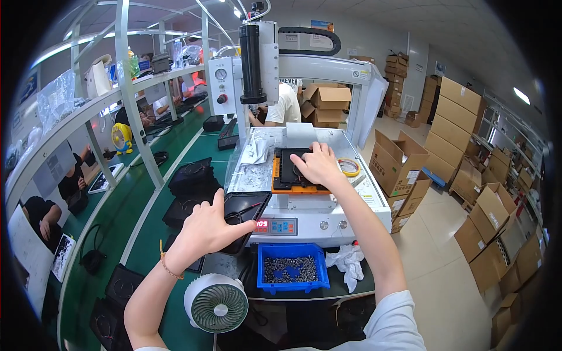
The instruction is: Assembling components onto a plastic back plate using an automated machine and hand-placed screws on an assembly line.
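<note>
My left hand point(205, 231) is at a tilted black plastic housing point(241, 203) with thin wires inside, left of the machine's front edge. Its thumb reaches over the housing; the other fingers are partly hidden. On the machine bed, my right hand point(321, 167) grips another black plastic housing point(285, 171), thumb on the near side and fingers over the top. That housing sits in an orange fixture point(276, 175). Above the bed hangs the machine's black cylinder head point(252, 64), apart from both hands.
A blue bin point(293, 286) of small metal parts stands below the control panel point(275, 226), beside crumpled white paper point(346, 263). A round fan point(216, 303) is near my left forearm. Black housings point(192, 175) lie on the green bench. Cardboard boxes point(398, 158) stand right; co-workers sit left and behind.
</note>
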Available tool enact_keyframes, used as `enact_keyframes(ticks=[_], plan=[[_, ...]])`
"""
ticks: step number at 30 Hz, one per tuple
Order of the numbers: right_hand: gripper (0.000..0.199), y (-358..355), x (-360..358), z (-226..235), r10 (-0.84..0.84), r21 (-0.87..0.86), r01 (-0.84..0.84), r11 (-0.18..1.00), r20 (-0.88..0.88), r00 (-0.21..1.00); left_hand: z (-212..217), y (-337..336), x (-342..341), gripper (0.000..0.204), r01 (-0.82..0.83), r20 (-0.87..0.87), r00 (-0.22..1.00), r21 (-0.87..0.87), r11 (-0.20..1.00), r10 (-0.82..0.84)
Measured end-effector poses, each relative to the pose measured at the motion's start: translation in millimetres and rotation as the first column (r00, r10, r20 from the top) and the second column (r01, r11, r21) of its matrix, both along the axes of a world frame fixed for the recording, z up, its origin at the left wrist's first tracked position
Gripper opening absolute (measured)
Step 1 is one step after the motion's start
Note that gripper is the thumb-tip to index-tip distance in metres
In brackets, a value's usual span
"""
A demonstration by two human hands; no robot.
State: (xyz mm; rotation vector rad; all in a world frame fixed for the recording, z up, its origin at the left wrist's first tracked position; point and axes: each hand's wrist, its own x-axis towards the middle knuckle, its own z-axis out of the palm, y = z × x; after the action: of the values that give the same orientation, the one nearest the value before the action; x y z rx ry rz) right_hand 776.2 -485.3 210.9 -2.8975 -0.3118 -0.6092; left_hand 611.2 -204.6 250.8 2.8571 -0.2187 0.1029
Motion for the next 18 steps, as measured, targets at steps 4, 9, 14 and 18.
enact_keyframes(ticks=[4,9,14,18], plan=[[0.039,-41.6,-23.8,-3.9,0.214,0.126,-0.262,0.957,0.304,0.928,-0.6,-3.1,-10.8,0.116,0.038,-0.012,0.999,-0.050,0.998,-0.039],[0.021,-95.6,-113.8,-37.7,0.118,0.392,-0.348,0.851,0.504,0.855,-6.7,18.0,-35.3,0.111,0.031,0.004,1.000,-0.126,0.992,-0.031],[0.023,-138.6,-179.5,-106.4,-0.057,0.359,-0.136,0.923,0.478,0.876,-9.9,11.6,-39.8,0.108,0.083,0.025,0.997,-0.152,0.985,-0.080],[0.028,-137.4,-197.0,-128.2,-0.072,0.325,-0.114,0.939,0.509,0.857,-13.4,-6.9,-38.6,0.108,0.164,0.019,0.986,-0.166,0.972,-0.163]])
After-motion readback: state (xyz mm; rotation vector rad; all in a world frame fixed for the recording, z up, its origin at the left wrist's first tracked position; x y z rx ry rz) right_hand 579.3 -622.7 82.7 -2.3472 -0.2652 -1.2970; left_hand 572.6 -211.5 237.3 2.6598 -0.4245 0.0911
